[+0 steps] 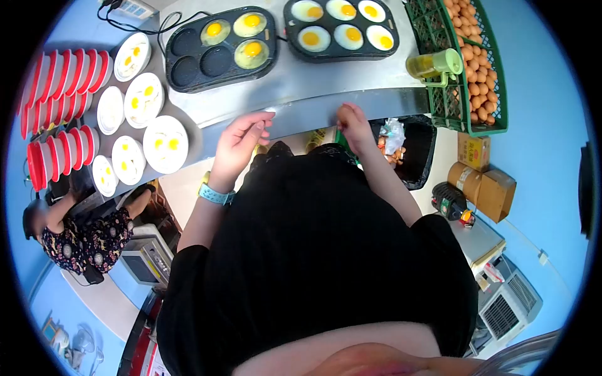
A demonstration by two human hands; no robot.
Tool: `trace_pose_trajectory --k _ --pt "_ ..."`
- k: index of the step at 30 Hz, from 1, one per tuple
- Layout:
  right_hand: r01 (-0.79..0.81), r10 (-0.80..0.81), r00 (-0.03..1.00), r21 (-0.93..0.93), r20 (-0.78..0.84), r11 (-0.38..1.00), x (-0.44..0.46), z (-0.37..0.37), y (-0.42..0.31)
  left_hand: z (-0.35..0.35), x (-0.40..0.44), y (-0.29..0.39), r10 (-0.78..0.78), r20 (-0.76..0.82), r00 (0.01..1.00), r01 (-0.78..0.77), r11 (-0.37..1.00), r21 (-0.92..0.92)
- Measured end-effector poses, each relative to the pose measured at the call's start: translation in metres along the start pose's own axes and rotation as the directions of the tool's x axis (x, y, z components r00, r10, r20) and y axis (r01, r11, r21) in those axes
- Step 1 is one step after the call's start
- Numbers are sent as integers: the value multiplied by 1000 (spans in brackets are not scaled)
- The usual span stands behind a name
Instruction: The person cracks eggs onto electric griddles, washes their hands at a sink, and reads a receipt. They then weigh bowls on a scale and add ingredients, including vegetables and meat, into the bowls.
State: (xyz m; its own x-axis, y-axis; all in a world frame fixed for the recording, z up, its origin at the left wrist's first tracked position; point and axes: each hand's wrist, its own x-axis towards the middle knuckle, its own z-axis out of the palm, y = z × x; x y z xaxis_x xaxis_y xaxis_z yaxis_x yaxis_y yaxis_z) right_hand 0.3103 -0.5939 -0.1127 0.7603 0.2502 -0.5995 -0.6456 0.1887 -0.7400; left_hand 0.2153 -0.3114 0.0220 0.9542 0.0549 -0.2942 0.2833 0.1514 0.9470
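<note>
My left hand [241, 143], a light blue watch strap on its wrist, hovers at the counter's front edge with loosely curled fingers apart and nothing visible in them. My right hand [355, 128] is closed near the same edge; whatever it may hold is hidden. Beyond my left hand sits a dark egg pan [241, 75] with three eggs, their whites still partly clear; its other wells show dark bottoms. The second egg pan [342, 53], farther right, has an egg with white, opaque edges in every well. Neither hand touches a pan.
White bowls [165, 144] with eggs stand left, beside stacked red-rimmed bowls [56, 81]. At right are an oil bottle [436, 64] and a green crate [495, 119] of brown eggs. A black-lined bin [421, 153] stands below. Another person [88, 241] is at far left.
</note>
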Motion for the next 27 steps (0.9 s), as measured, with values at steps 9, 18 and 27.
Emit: trace_pose_trajectory --k 9,18,27 --pt "564 -870 461 -815 175 134 24 90 15 -110 -40 -11 -48 4 999 48 998 38" --pt "487 -518 832 -186 -199 853 4 127 10 -155 -50 5 -79 12 997 76 986 150" --pt "-40 -64 903 231 424 972 6 274 -35 -147 63 29 281 157 947 -322 829 457"
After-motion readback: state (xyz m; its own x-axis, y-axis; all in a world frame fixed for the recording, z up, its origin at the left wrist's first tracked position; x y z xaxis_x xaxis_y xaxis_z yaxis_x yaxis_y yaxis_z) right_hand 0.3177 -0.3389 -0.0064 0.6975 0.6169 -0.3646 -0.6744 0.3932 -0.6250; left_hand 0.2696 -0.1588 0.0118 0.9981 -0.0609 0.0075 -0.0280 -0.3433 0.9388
